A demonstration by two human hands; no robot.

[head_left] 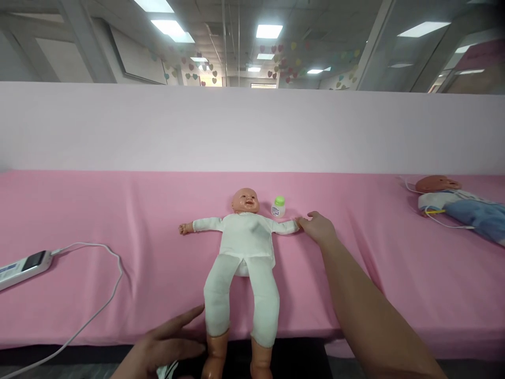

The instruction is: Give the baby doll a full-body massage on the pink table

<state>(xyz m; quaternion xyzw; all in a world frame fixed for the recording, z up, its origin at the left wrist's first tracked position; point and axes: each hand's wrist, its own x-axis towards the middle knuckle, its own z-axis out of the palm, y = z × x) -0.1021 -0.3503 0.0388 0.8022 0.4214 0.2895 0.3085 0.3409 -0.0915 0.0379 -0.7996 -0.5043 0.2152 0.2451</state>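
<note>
A baby doll (246, 237) with a white cloth body lies on its back on the pink sheet, arms stretched out to both sides. Its lower legs hang over the near edge. My right hand (319, 227) pinches the doll's small hand at the end of the outstretched arm on the right. Beside the doll's right-hand leg as I see it there is nothing held; at the other leg, my left hand (168, 339) has its fingers apart, with the index fingertip by the doll's shin. A small clear bottle with a green cap (278, 207) stands near the doll's head.
The pink sheet (158, 210) covers a long surface against a low white wall (252, 129) topped by glass. At left lies a white device with a dark screen (29, 266) and a white cord (112, 292). Another doll in blue clothing (469, 213) lies at far right.
</note>
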